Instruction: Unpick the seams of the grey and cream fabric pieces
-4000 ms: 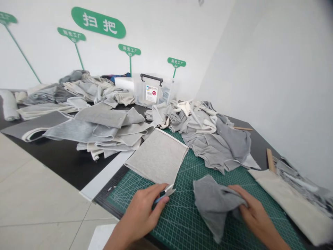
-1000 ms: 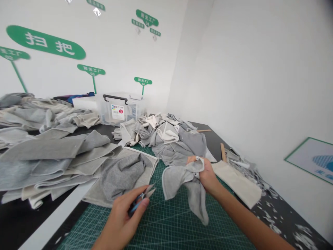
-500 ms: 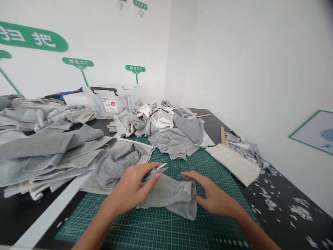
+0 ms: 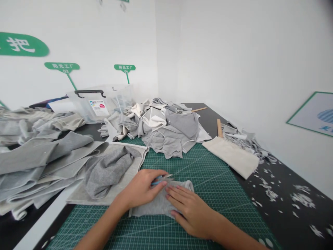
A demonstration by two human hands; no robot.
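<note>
My left hand (image 4: 144, 189) is closed around a small blue-handled pair of scissors (image 4: 157, 181), its pale blades pointing right over the cloth. Under both hands lies a light grey piece of fabric (image 4: 148, 209) on the green cutting mat (image 4: 145, 229). My right hand (image 4: 191, 210) rests flat on the fabric's right part, fingers stretched out and pointing left towards the blades. The palm hides some of the cloth. Just left of my left hand, a darker grey crumpled cloth (image 4: 109, 172) sits on a flat beige-grey piece.
A heap of grey and white fabric (image 4: 169, 128) stands at the mat's far end. Stacked grey cloths (image 4: 52, 156) fill the left side, before a clear plastic box (image 4: 91, 107). On the right lie a folded cream cloth (image 4: 231, 156), a wooden strip (image 4: 220, 127) and white scraps (image 4: 303, 199).
My right hand has come down from the fabric's right edge and now lies flat on it. The fabric is flatter. The view has shifted right; my left hand still holds the scissors.
</note>
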